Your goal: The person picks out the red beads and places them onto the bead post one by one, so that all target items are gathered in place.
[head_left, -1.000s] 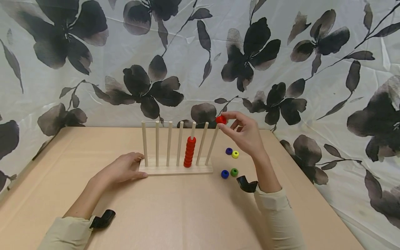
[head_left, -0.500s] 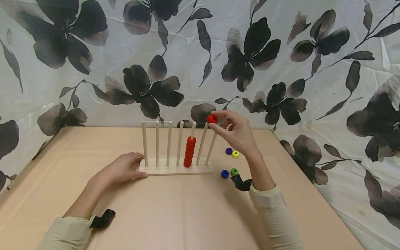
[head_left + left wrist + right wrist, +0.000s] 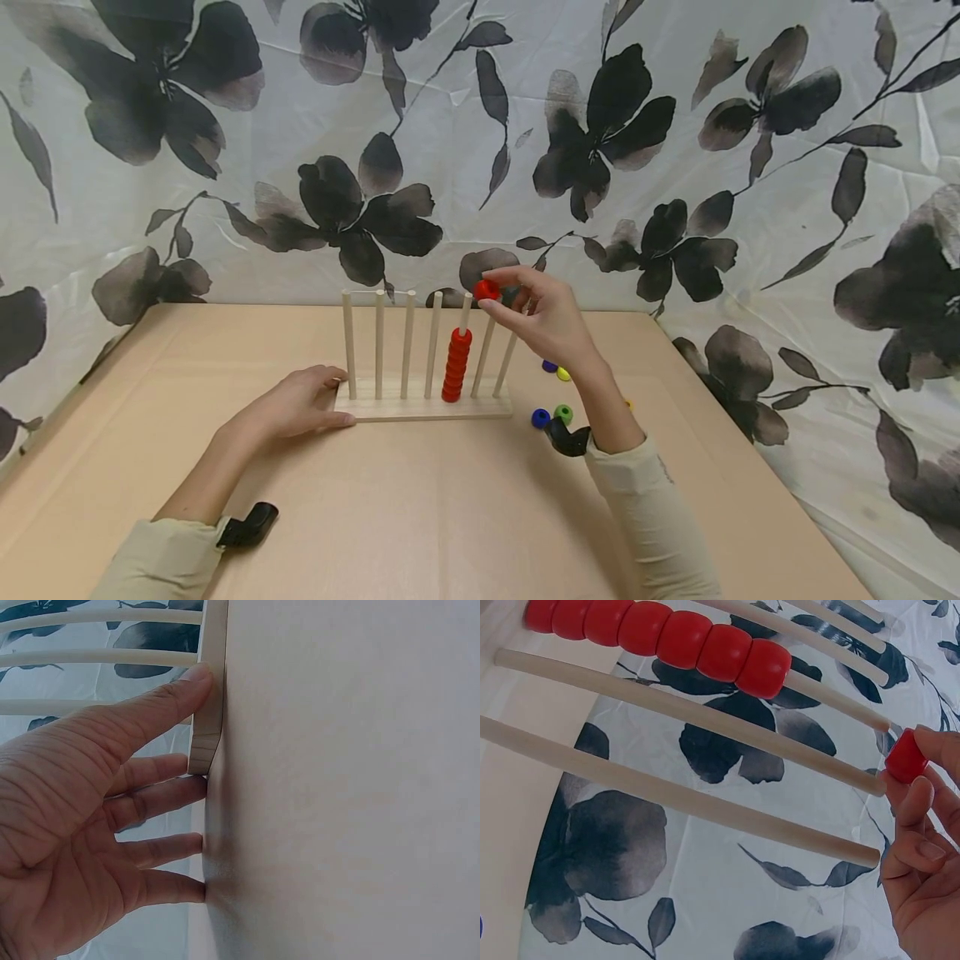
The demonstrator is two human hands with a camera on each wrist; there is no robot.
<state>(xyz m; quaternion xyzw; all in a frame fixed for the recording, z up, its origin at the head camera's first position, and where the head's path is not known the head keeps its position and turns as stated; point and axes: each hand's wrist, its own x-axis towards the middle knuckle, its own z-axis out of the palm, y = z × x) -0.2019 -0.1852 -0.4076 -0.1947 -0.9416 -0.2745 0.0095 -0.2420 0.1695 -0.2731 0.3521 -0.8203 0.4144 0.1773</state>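
Observation:
A pale wooden bead stand with a row of upright pegs stands on the table. My left hand grips its left end; the left wrist view shows the thumb on the base's front edge and fingers behind and below the corner. Between thumb and fingertips, my right hand pinches a red bead. In the right wrist view this red bead is right by the tip of the peg that carries a stack of red beads. The other pegs are bare.
Right of the stand lie loose beads: a blue one, a green one, and a dark blue one and a yellow one partly behind the right arm. A flowered cloth hangs behind the table.
My right hand has moved left with the red bead, from over the rightmost peg to beside the top of the stacked peg. The left hand has stayed on the stand.

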